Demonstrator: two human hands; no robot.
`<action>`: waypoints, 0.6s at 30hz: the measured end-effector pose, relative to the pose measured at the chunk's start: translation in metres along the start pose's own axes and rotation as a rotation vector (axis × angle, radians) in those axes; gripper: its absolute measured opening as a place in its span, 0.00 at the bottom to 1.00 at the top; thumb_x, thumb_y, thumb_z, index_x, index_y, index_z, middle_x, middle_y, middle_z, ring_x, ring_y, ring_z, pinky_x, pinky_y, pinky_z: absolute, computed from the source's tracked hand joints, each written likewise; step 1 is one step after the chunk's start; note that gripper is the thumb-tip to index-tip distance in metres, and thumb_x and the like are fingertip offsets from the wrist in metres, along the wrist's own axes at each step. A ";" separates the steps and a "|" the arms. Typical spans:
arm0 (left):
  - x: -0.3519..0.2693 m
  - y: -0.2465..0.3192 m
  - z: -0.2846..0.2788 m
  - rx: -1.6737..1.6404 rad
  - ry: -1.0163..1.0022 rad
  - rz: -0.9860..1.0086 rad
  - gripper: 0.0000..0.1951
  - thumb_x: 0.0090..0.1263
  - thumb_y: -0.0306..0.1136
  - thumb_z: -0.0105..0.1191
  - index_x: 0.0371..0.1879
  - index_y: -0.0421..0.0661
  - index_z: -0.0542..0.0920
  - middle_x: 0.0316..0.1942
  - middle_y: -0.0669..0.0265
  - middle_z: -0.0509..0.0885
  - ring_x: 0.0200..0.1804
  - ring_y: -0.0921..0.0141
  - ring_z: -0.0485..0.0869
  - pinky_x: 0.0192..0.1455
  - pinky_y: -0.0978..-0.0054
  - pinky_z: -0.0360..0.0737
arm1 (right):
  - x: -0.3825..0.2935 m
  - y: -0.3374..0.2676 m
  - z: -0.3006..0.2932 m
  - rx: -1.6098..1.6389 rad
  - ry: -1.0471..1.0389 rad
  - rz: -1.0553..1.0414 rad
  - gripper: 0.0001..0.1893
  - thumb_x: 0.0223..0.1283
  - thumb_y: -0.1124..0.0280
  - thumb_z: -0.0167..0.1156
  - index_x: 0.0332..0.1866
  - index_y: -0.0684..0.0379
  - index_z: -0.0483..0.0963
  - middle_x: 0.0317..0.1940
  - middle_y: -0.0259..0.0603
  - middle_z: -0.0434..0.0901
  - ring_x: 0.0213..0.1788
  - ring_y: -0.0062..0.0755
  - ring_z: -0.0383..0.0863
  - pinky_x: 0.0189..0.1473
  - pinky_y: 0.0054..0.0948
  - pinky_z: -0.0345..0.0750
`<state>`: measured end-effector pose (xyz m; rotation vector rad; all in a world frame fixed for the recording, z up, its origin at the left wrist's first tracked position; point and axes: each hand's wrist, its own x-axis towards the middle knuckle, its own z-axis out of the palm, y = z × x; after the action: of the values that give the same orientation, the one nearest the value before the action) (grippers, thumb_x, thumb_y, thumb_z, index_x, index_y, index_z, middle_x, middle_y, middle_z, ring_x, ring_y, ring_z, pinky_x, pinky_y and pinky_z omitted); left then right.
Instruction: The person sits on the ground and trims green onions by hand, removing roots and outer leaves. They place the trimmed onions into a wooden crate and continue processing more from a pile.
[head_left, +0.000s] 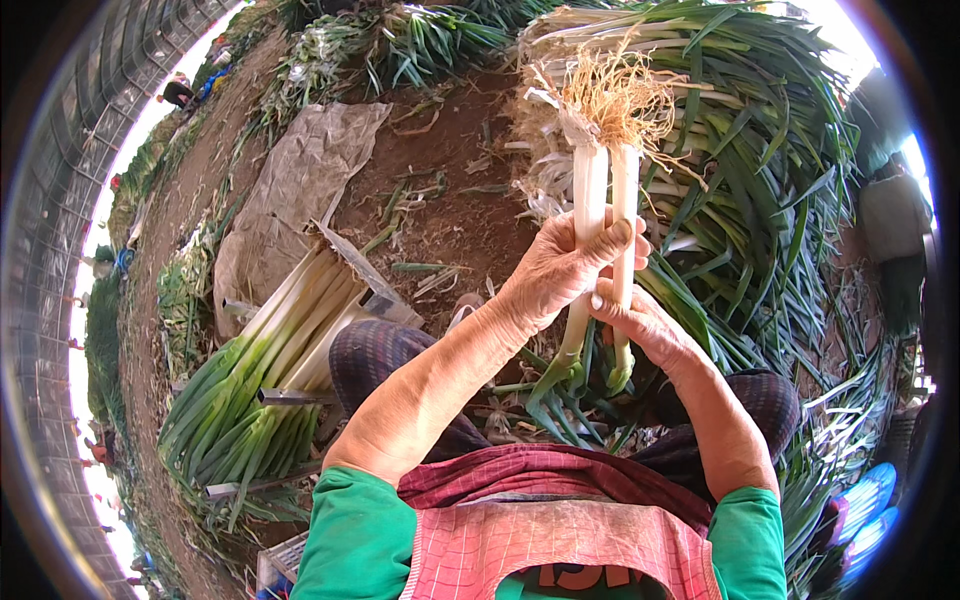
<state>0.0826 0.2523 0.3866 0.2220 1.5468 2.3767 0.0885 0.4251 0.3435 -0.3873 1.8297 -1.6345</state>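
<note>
Two large green onion stalks, a thicker left one (590, 184) and a thinner right one (625, 180), stand root end away from me above my lap. Tangled tan roots (619, 97) crown both, and dry papery skin (577, 127) clings to the left one. My left hand (566, 251) wraps around the white shafts, its thumb across the right stalk. Just below, my right hand (641, 319) grips the lower shafts with its thumb and fingers; how it holds the left stalk is partly hidden. Green leaves (562, 397) hang down between my knees.
On my left, cleaned green onions (262, 360) lie in a rack with metal bars (296, 397). A big heap of untrimmed onions (750, 172) spreads at right. A plastic sheet (300, 165) covers some soil. Blue objects (862, 502) lie lower right, a crate (277, 562) lower left.
</note>
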 end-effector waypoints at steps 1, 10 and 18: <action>0.000 0.000 0.000 0.004 0.004 0.002 0.24 0.70 0.51 0.61 0.51 0.41 0.82 0.41 0.64 0.86 0.46 0.71 0.85 0.44 0.70 0.87 | 0.000 -0.001 0.000 -0.014 -0.027 0.027 0.32 0.61 0.33 0.59 0.44 0.58 0.77 0.34 0.33 0.74 0.33 0.24 0.71 0.36 0.26 0.70; 0.000 -0.002 -0.002 -0.019 0.002 -0.014 0.24 0.71 0.51 0.60 0.52 0.40 0.79 0.41 0.62 0.85 0.47 0.68 0.85 0.51 0.69 0.84 | 0.003 -0.001 0.002 0.007 -0.048 0.006 0.29 0.61 0.36 0.59 0.41 0.58 0.77 0.31 0.31 0.75 0.33 0.23 0.71 0.36 0.25 0.69; 0.006 -0.005 -0.005 -0.029 0.022 -0.031 0.23 0.71 0.49 0.62 0.52 0.41 0.80 0.41 0.62 0.85 0.47 0.69 0.85 0.51 0.68 0.83 | 0.010 0.013 -0.002 -0.002 -0.061 0.031 0.30 0.63 0.36 0.56 0.49 0.57 0.77 0.38 0.34 0.77 0.35 0.24 0.74 0.40 0.25 0.72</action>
<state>0.0758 0.2517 0.3796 0.1651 1.5129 2.3844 0.0827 0.4229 0.3288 -0.4032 1.7839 -1.5834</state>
